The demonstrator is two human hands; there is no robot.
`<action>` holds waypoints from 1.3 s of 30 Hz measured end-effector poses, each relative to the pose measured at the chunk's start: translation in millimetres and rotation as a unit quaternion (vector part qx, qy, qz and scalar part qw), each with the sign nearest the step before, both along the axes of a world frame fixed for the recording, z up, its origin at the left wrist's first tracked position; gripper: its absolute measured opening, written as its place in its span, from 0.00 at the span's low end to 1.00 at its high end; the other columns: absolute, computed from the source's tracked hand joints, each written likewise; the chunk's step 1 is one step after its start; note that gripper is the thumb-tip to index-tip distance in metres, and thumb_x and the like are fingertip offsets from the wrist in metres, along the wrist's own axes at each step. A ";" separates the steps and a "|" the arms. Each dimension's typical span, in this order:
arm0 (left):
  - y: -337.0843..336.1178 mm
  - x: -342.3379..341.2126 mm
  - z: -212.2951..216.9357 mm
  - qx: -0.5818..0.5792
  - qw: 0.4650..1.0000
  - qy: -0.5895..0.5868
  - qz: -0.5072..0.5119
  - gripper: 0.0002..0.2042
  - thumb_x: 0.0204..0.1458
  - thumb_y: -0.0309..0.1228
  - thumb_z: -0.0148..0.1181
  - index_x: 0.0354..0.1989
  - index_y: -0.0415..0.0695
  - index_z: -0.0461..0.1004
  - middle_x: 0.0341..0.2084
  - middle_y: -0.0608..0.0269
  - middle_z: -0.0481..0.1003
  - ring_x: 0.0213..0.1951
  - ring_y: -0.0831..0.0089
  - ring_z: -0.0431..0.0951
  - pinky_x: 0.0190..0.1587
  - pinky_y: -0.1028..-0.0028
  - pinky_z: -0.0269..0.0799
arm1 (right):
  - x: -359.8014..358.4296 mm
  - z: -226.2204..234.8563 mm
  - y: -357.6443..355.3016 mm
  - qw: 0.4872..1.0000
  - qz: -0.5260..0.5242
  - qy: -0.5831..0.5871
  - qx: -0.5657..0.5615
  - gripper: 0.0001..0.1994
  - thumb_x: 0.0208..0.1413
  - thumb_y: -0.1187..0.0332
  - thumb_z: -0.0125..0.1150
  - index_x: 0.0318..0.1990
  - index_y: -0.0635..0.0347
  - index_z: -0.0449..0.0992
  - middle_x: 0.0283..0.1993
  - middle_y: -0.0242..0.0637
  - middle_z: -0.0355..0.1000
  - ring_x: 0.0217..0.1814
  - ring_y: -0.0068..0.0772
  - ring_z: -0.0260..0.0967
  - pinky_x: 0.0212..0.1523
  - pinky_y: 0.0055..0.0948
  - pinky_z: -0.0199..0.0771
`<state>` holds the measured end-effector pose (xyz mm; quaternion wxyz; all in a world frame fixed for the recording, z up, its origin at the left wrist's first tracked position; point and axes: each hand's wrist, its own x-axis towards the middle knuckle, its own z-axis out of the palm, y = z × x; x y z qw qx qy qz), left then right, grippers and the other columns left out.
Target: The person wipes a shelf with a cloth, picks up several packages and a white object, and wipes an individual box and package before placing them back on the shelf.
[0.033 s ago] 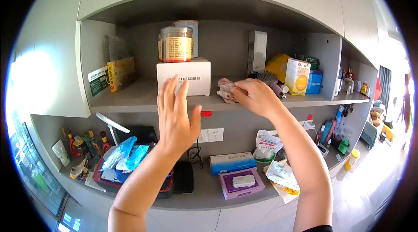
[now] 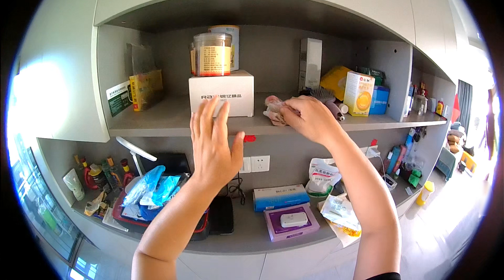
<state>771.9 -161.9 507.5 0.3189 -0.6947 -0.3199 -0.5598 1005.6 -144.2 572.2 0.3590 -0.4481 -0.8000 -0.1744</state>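
Observation:
My right hand (image 2: 307, 117) is closed around a crumpled, pale, pinkish cloth (image 2: 274, 110) on the front of the upper shelf (image 2: 173, 122). My left hand (image 2: 214, 148) is raised with its fingers apart, holding nothing. Its fingertips overlap the lower front of a white cardboard box (image 2: 223, 85); whether they touch it I cannot tell. On top of that box stands a clear jar (image 2: 214, 54) with a yellow label, and behind the jar rises a tall pale can (image 2: 234, 43). Close to my right hand lie a dark hairbrush (image 2: 322, 93) and a mauve cylindrical item (image 2: 334, 107).
Right along the shelf are a yellow-and-white carton (image 2: 359, 93), a blue box (image 2: 379, 100) and a tall white box (image 2: 310, 64). A yellow package (image 2: 147, 88) leans at left. Below sit a purple tissue box (image 2: 292, 222), a blue-and-white box (image 2: 281, 196) and blue plastic bags (image 2: 152, 188).
My left hand has dropped slightly, uncovering more of the white box's front. The right hand keeps its grip on the cloth in nearly the same place.

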 end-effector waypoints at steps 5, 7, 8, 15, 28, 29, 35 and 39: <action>-3.8 -12.3 -15.5 0.022 0.999 -0.018 -0.017 0.29 0.46 0.29 0.59 0.58 0.33 0.60 0.59 0.40 0.58 0.61 0.41 0.57 0.62 0.46 0.50 | -12.2 -20.1 -7.7 0.973 0.059 0.021 0.221 0.07 0.51 0.66 0.57 0.30 0.60 0.74 0.30 0.42 0.71 0.37 0.46 0.69 0.37 0.42 0.66; 4.2 -20.9 -21.6 0.073 0.996 -0.031 -0.049 0.30 0.44 0.25 0.59 0.58 0.31 0.59 0.58 0.39 0.59 0.61 0.40 0.59 0.61 0.50 0.54 | -25.8 -24.6 -10.9 0.962 0.088 0.022 0.256 0.06 0.51 0.67 0.58 0.32 0.60 0.74 0.31 0.41 0.71 0.36 0.45 0.69 0.37 0.42 0.66; 5.2 -25.7 -22.1 0.077 0.994 -0.035 -0.063 0.30 0.44 0.23 0.58 0.58 0.31 0.59 0.58 0.39 0.60 0.60 0.40 0.59 0.61 0.51 0.54 | -35.3 -24.0 -12.1 0.954 0.111 0.006 0.278 0.07 0.50 0.68 0.61 0.34 0.60 0.73 0.33 0.40 0.71 0.36 0.44 0.68 0.37 0.41 0.65; -18.2 -121.1 -7.4 0.094 0.995 -0.013 0.025 0.14 0.42 0.22 0.57 0.40 0.35 0.73 0.42 0.47 0.74 0.48 0.48 0.73 0.54 0.53 0.65 | -155.6 -4.3 -44.8 0.922 0.276 0.137 0.235 0.10 0.50 0.71 0.64 0.38 0.63 0.72 0.33 0.42 0.69 0.35 0.45 0.66 0.38 0.37 0.68; 0.4 -235.0 9.7 0.038 0.995 0.081 0.046 0.14 0.44 0.29 0.61 0.39 0.35 0.74 0.38 0.51 0.75 0.42 0.55 0.76 0.48 0.59 0.71 | -284.8 37.2 38.1 0.978 -0.023 -0.144 -0.150 0.18 0.56 0.64 0.53 0.53 0.57 0.71 0.49 0.48 0.70 0.51 0.53 0.68 0.50 0.43 0.69; -0.5 -238.9 8.3 0.033 0.995 0.081 0.049 0.14 0.44 0.29 0.61 0.39 0.35 0.74 0.38 0.51 0.75 0.42 0.55 0.76 0.48 0.59 0.71 | -286.5 38.3 26.9 0.977 -0.011 -0.149 -0.155 0.18 0.56 0.64 0.53 0.53 0.57 0.71 0.48 0.49 0.71 0.50 0.53 0.68 0.50 0.43 0.69; 2.4 -244.0 9.7 0.027 0.996 0.066 0.055 0.16 0.45 0.32 0.62 0.40 0.35 0.74 0.39 0.49 0.75 0.43 0.55 0.76 0.49 0.58 0.70 | -288.6 44.1 12.5 0.978 0.039 -0.142 -0.148 0.13 0.53 0.69 0.55 0.45 0.63 0.75 0.46 0.50 0.73 0.48 0.53 0.70 0.49 0.42 0.70; 8.1 -239.3 9.4 0.031 0.998 0.058 0.023 0.15 0.45 0.32 0.62 0.39 0.35 0.75 0.38 0.50 0.76 0.42 0.56 0.77 0.49 0.60 0.71 | -327.8 69.6 76.5 0.896 -0.222 -0.265 -0.280 0.13 0.44 0.71 0.65 0.41 0.57 0.79 0.46 0.48 0.75 0.51 0.48 0.72 0.49 0.38 0.74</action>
